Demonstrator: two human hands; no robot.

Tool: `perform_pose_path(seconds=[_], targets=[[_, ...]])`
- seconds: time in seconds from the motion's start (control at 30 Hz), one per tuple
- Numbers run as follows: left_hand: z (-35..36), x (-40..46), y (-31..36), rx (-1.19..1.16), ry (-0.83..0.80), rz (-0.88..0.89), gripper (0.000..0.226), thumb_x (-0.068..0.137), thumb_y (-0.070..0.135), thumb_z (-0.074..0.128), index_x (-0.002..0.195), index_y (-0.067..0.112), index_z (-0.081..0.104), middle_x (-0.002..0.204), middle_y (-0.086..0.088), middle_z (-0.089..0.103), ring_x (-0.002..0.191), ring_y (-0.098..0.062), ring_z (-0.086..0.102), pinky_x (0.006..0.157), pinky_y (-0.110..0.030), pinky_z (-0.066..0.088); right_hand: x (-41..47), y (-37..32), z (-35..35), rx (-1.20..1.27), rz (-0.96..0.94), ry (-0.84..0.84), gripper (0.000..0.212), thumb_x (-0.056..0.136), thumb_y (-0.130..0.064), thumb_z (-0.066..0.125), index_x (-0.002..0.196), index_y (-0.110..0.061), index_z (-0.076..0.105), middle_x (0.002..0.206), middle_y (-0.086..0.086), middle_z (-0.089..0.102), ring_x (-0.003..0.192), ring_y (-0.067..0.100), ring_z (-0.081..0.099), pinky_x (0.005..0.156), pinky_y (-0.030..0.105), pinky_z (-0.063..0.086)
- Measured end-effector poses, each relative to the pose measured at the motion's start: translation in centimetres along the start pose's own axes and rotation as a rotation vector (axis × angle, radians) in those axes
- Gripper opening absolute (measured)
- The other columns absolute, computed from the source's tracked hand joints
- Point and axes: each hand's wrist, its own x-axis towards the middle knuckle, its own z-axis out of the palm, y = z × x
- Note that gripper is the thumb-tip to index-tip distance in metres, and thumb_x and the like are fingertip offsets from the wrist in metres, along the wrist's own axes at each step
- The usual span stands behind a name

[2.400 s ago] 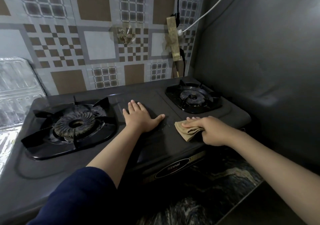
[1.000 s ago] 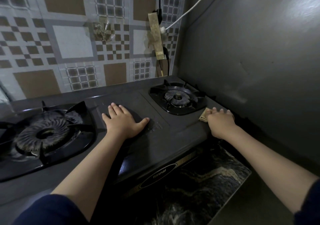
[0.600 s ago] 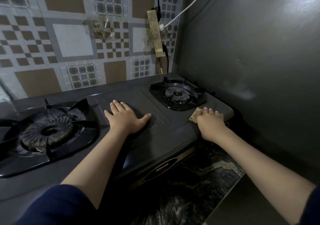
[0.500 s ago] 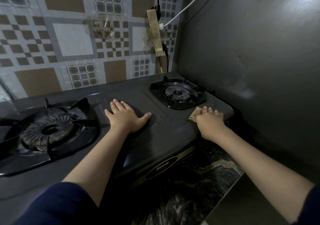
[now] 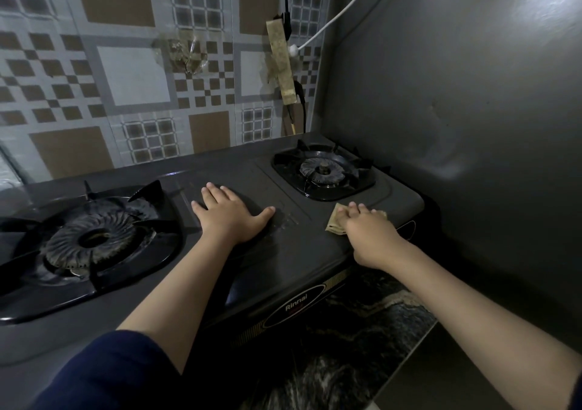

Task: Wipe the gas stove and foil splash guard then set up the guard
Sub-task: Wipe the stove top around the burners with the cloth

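Left hand (image 5: 230, 217) flat, fingers spread; right hand (image 5: 367, 234) pressing down, palm-down.

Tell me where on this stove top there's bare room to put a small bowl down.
The flat strip of the dark grey gas stove in front of the left hand, between the large left burner and the folded tan cloth, is bare. It is crowded around the small right burner, where the right hand presses that cloth.
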Motion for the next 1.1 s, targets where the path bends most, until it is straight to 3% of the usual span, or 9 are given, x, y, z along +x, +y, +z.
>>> perform_pose_path(seconds=[0.13, 0.23, 0.37, 0.43, 0.53, 0.67, 0.83, 0.97, 1.1], targets=[[0.1, 0.1, 0.0, 0.007, 0.008, -0.002, 0.122, 0.073, 0.089, 0.026, 0.151, -0.002, 0.001, 0.158, -0.025, -0.005, 0.147, -0.037, -0.005, 0.115, -0.057, 0.005, -1.0, 0.7, -0.6, 0.182, -0.168, 0.014, 0.083, 0.082, 0.006, 0.048, 0.154, -0.016, 0.013, 0.161, 0.009, 0.007, 0.148, 0.022, 0.011, 0.119, 0.036, 0.011], [0.1, 0.0, 0.0, -0.003, 0.021, -0.007, 0.121, 0.073, 0.089, 0.026, 0.151, -0.001, 0.002, 0.158, -0.024, -0.005, 0.147, -0.036, -0.004, 0.115, -0.057, 0.005, -1.2, 0.9, -0.7, 0.375, -0.3, 0.014, 0.084, 0.076, 0.014, 0.041, 0.151, -0.022, 0.027, 0.16, -0.003, 0.015, 0.147, 0.009, 0.012, 0.12, 0.027, 0.006], [0.1, 0.0, -0.1, 0.006, 0.018, -0.005, 0.121, 0.073, 0.089, 0.024, 0.152, -0.001, 0.001, 0.159, -0.023, -0.006, 0.148, -0.035, -0.005, 0.116, -0.056, 0.004, 1.3, 3.6, -3.7, 0.649, -0.419, -0.201, 0.075, 0.068, 0.01, 0.039, 0.117, -0.041, 0.064, 0.131, -0.01, 0.06, 0.127, 0.007, 0.052, 0.113, 0.038, 0.036], [0.3, 0.1, -0.1, 0.011, 0.026, -0.015, 0.122, 0.072, 0.089, 0.025, 0.152, 0.0, 0.002, 0.159, -0.023, -0.006, 0.148, -0.035, -0.005, 0.115, -0.057, 0.005, 3.4, 4.3, -5.8, 0.722, -0.446, -0.202, 0.062, 0.075, 0.009, 0.047, 0.112, -0.035, 0.069, 0.119, -0.008, 0.068, 0.116, 0.008, 0.06, 0.106, 0.041, 0.044], [0.4, 0.4, -0.2, 0.025, 0.035, -0.028, 0.122, 0.071, 0.09, 0.026, 0.152, 0.001, 0.004, 0.159, -0.022, -0.005, 0.148, -0.034, -0.003, 0.115, -0.057, 0.007, 6.1, 2.6, -7.4, 0.73, -0.447, -0.036, 0.064, 0.072, 0.0, 0.048, 0.124, -0.034, 0.062, 0.121, -0.007, 0.067, 0.115, 0.016, 0.06, 0.101, 0.044, 0.048], [0.5, 0.5, 0.0, 0.053, 0.043, -0.063, 0.119, 0.072, 0.088, 0.027, 0.153, 0.003, 0.006, 0.16, -0.018, -0.003, 0.149, -0.03, -0.002, 0.116, -0.055, 0.009, 7.4, -0.2, -5.7, 0.502, -0.546, -0.001, 0.075, 0.077, 0.005, 0.051, 0.142, -0.032, 0.044, 0.145, -0.003, 0.048, 0.133, 0.017, 0.043, 0.104, 0.023, 0.038], [0.2, -0.1, 0.2, 0.048, 0.053, -0.077, 0.116, 0.073, 0.086, 0.03, 0.153, 0.005, 0.007, 0.161, -0.016, -0.001, 0.149, -0.025, -0.001, 0.118, -0.05, 0.008, 7.1, 0.1, -2.4, 0.315, -0.667, 0.057, 0.085, 0.08, 0.01, 0.045, 0.151, -0.032, 0.022, 0.161, -0.004, 0.009, 0.148, 0.012, 0.011, 0.119, 0.034, 0.011], [-0.1, -0.6, 0.5, 0.026, 0.064, -0.089, 0.117, 0.071, 0.087, 0.032, 0.153, 0.007, 0.008, 0.161, -0.012, 0.0, 0.149, -0.023, 0.0, 0.119, -0.046, 0.006, 7.2, 2.6, -1.5, 0.375, -0.781, 0.035, 0.087, 0.077, 0.014, 0.041, 0.149, -0.032, 0.027, 0.16, -0.01, 0.01, 0.147, 0.004, 0.006, 0.119, 0.033, 0.001], [-0.3, -0.6, 0.6, 0.002, 0.053, -0.113, 0.138, 0.049, 0.1, 0.017, 0.154, 0.009, 0.01, 0.162, -0.009, 0.002, 0.149, -0.021, 0.001, 0.119, -0.046, 0.006, 7.6, 6.9, 0.3, 0.537, -0.855, -0.014, 0.089, 0.069, 0.019, 0.041, 0.142, -0.033, 0.043, 0.156, -0.016, 0.023, 0.139, -0.01, 0.01, 0.118, 0.031, -0.003]])
